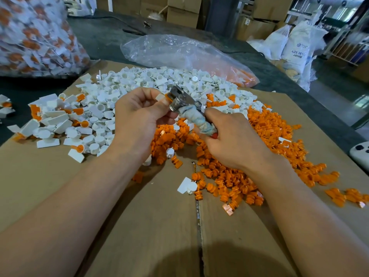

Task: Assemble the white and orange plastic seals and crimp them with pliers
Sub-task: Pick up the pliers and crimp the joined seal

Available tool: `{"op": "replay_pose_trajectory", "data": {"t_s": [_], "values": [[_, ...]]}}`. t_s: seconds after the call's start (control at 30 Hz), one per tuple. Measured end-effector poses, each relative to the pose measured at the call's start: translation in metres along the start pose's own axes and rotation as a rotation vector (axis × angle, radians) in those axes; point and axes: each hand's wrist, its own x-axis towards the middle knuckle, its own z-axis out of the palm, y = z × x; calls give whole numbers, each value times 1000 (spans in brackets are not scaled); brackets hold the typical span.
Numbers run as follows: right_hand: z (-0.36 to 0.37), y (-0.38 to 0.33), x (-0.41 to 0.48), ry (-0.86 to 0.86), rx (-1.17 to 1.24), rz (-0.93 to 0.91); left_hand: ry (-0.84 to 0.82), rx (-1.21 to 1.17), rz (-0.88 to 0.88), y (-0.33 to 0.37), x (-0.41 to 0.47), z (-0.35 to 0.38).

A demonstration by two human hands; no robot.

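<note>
Pinching a white-and-orange seal [162, 97] between thumb and fingers, the left hand [137, 114] holds it against the head of the pliers [177, 99], whose cloth-wrapped handles the right hand [229, 136] grips, above the cardboard sheet's [60, 186] middle. White parts [139, 80] heap toward its far edge, orange parts [269, 126] toward its right.

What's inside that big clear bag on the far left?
The clear bag is packed with white and orange plastic pieces, seemingly joined seals. It is blurred, and only the outer layer shows; what lies deeper is covered.
</note>
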Motion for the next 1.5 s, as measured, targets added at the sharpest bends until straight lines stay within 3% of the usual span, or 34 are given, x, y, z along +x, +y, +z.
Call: {"op": "replay_pose_trajectory", "data": {"t_s": [0.23,0.43,0.63,0.9,1.5], "values": [[4,4,1,32,3,30,28,-12,-36,1,1,2],[-1,26,4,95,-80,212,79,-20,-131,3,3,-1],[-1,43,7,6,-208,333,-28,3,-242,7,0,0],[9,48,11,-101,-253,324,-69,-103,-472,10,1,2],[9,50,12,-141,-236,321,-44,-192,-583,13,0,0]]}}
